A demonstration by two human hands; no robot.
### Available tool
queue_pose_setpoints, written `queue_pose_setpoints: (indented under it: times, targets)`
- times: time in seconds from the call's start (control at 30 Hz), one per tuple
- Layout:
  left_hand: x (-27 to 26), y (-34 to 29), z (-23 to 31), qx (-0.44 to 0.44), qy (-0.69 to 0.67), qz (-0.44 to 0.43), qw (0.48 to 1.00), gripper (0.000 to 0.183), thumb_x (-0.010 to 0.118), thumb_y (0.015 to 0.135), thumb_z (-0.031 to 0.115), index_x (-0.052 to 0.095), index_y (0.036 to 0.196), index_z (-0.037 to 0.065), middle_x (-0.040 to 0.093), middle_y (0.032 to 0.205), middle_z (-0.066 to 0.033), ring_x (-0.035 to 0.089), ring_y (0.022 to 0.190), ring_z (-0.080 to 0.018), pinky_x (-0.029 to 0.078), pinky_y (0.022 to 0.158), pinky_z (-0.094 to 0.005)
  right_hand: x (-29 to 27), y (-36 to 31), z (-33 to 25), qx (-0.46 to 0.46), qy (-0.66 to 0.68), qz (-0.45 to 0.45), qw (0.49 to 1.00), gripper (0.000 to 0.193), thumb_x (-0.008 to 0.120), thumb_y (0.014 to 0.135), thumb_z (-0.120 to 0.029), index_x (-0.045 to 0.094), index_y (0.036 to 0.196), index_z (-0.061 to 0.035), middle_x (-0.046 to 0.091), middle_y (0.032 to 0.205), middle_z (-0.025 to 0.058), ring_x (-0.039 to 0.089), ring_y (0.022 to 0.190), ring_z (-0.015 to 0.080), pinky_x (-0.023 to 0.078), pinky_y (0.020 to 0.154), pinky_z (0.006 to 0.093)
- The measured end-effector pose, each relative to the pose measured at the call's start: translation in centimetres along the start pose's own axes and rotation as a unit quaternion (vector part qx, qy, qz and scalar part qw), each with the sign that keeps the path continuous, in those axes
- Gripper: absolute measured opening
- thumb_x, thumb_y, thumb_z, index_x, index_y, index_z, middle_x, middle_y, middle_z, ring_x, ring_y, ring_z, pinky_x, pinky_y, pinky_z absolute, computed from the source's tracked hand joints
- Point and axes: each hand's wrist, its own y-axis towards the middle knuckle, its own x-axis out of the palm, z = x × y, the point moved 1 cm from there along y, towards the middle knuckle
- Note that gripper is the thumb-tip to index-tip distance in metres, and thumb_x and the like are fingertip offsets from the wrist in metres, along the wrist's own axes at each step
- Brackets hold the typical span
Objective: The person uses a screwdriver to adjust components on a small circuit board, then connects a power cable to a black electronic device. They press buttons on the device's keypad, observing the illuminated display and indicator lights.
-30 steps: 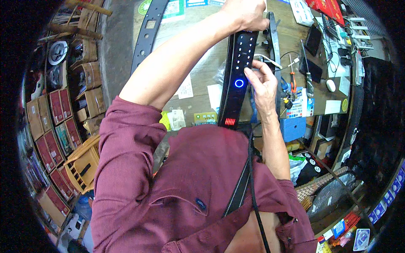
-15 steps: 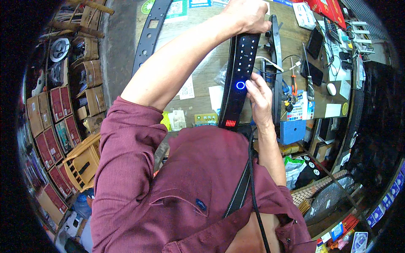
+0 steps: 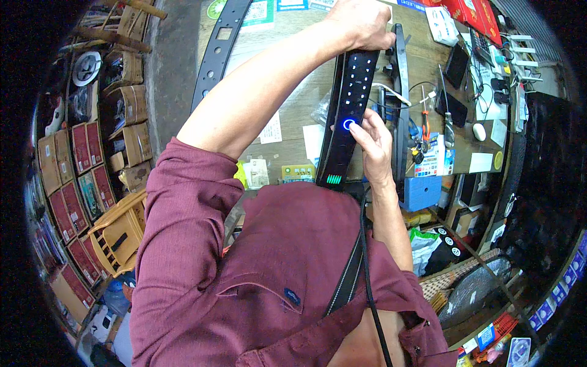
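A long black smart door lock [image 3: 345, 150] stands tilted against my front, with a lit keypad and a glowing blue ring on its face. Green light bars shine at its lower end. At its top, my left hand [image 3: 365, 25] is closed around the upper end, and the fingers' far side is hidden. My right hand [image 3: 378, 142] grips the lock's right side lower down, its thumb on the blue ring and other fingers partly behind the lock. Close on the right is another dark, long lock part [image 3: 400, 104], standing on edge.
A black metal plate with cutouts [image 3: 215, 58] lies at the table's left. To the right are an orange-handled screwdriver [image 3: 426, 125], phones [image 3: 452, 105], a white mouse [image 3: 479, 131] and tangled cables. A blue box [image 3: 422, 192] sits by the table's near edge.
My right thumb has moved left onto the blue ring. The light bars at the lock's lower end have turned from red to green. My left hand stays at the top.
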Motion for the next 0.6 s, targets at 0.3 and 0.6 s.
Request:
queue_pose_setpoints:
  times: [0.3, 0.6]
  targets:
    - [0.2, 0.0, -0.1, 0.007, 0.013, 0.003, 1.000, 0.034, 0.071, 0.075, 0.030, 0.072, 0.069, -0.003, 0.069, 0.075, -0.0282, 0.071, 0.075, -0.0446, 0.058, 0.073, -0.0516, 0.0, 0.0, 0.0, 0.000, 0.003, -0.002, 1.000, 0.049, 0.069, 0.094, -0.015, 0.054, 0.136, 0.0057, 0.068, 0.119, 0.0106, 0.065, 0.105, 0.0152, 0.049, 0.096, 0.0286]
    - [0.2, 0.1, 0.1, 0.002, 0.006, 0.000, 1.000, 0.035, 0.071, 0.074, 0.031, 0.072, 0.069, -0.004, 0.068, 0.074, -0.0286, 0.071, 0.075, -0.0454, 0.058, 0.073, -0.0518, 0.2, 0.4, -1.3, -0.013, -0.049, 0.055, 0.997, 0.049, 0.072, 0.093, -0.017, 0.056, 0.134, 0.0059, 0.068, 0.119, 0.0135, 0.065, 0.107, 0.0178, 0.050, 0.096, 0.0297]
